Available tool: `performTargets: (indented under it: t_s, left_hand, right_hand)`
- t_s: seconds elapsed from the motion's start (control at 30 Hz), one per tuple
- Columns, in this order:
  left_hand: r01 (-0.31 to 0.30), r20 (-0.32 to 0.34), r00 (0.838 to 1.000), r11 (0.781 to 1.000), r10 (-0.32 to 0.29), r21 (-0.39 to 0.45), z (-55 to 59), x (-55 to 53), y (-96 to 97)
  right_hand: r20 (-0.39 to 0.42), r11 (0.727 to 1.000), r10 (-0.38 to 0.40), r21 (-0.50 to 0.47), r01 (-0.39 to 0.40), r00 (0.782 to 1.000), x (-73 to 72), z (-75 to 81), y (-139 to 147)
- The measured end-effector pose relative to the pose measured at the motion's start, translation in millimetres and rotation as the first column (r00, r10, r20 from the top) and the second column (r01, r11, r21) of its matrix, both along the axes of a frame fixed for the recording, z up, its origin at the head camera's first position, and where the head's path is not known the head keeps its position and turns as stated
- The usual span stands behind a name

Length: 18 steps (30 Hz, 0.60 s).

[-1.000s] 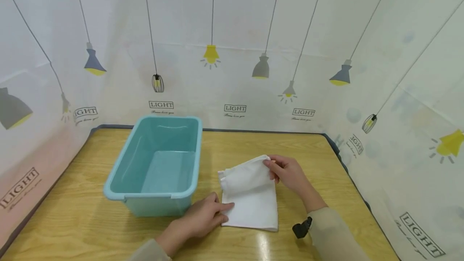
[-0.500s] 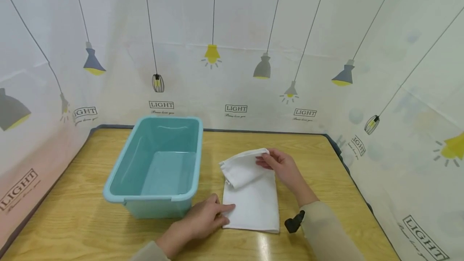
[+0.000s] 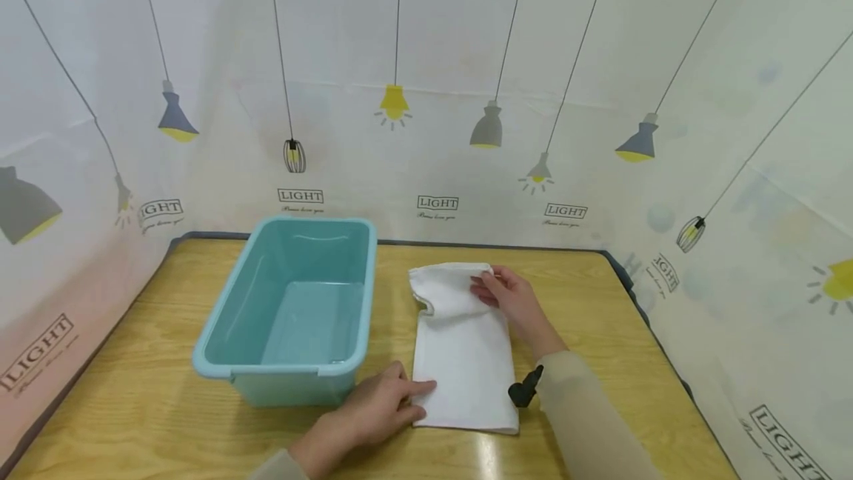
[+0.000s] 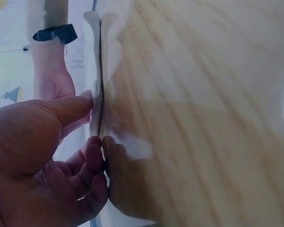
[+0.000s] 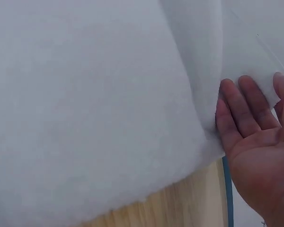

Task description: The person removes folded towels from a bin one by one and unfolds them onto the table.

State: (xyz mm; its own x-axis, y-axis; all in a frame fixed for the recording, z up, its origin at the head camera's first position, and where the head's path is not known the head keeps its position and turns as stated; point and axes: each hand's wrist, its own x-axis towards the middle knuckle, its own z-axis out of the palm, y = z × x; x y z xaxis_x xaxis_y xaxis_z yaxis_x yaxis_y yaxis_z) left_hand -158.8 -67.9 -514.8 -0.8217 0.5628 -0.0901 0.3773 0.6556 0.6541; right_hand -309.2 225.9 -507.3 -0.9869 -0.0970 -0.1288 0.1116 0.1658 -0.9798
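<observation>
Lying flat along most of its length, the white cloth (image 3: pixel 463 380) is on the worktop (image 3: pixel 589 287), to the right of the blue bin (image 3: pixel 286 390) and apart from it. Its far end is raised into a loose, folded-over flap, and the flap's left side curls into a small loop. The right hand (image 3: pixel 516 304) has its grip on the far right corner of that flap, thumb and fingers holding the fabric between them; in the right wrist view the fingers lie nearly straight against it.

The left hand (image 3: pixel 380 407) is at the near left of the cloth, its index finger straight and pressing on the fabric. Its grip is loose: the left wrist view shows the thumb touching the cloth's edge while other fingers bend against the worktop. That hand is also just beside the bin's near right corner; whether they touch cannot be told.

A black device (image 3: pixel 524 388) sits at the right wrist, next to a pale beige sleeve (image 3: pixel 589 413). The bin stands upright, open side up. Behind the worktop and along its sides hangs a pale backdrop (image 3: pixel 340 28), printed with hanging lamps (image 3: pixel 395 98) and boxed "LIGHT" labels (image 3: pixel 437 203).
</observation>
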Motion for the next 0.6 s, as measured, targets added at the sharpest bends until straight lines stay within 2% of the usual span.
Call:
performTargets:
  t_s: [0.13, 0.4, 0.47, 0.53, 0.57, 0.6]
  left_hand:
    - [-0.019, 0.013, 1.000, 1.000, 0.019, -0.017, -3.9, -1.0, 1.6]
    - [-0.018, 0.021, 1.000, 0.999, 0.019, -0.049, 0.8, 4.2, 5.7]
    - [-0.021, 0.021, 1.000, 0.999, 0.022, -0.045, 0.4, 4.2, 5.5]
    - [-0.025, 0.024, 0.999, 0.999, 0.026, -0.037, 0.8, 4.1, 4.9]
    - [-0.028, 0.024, 0.999, 0.999, 0.028, -0.035, 0.9, 4.0, 4.6]
    - [-0.030, 0.025, 0.999, 0.999, 0.031, -0.032, 1.1, 3.9, 4.3]
  right_hand:
    - [0.051, 0.999, -0.032, -0.028, 0.033, 0.998, -6.3, 0.1, -2]
    - [0.103, 0.999, -0.050, -0.013, 0.052, 0.993, -15.9, -9.0, 2]
    - [0.080, 0.998, -0.045, 0.043, 0.042, 0.996, -17.8, -9.3, 2]
    - [0.034, 0.987, -0.018, 0.160, 0.013, 0.999, -19.6, -9.7, 2]
    - [0.003, 0.970, 0.012, 0.242, -0.013, 1.000, -20.6, -10.1, 0]
    - [-0.031, 0.939, 0.062, 0.341, -0.047, 0.998, -21.7, -11.0, -1]
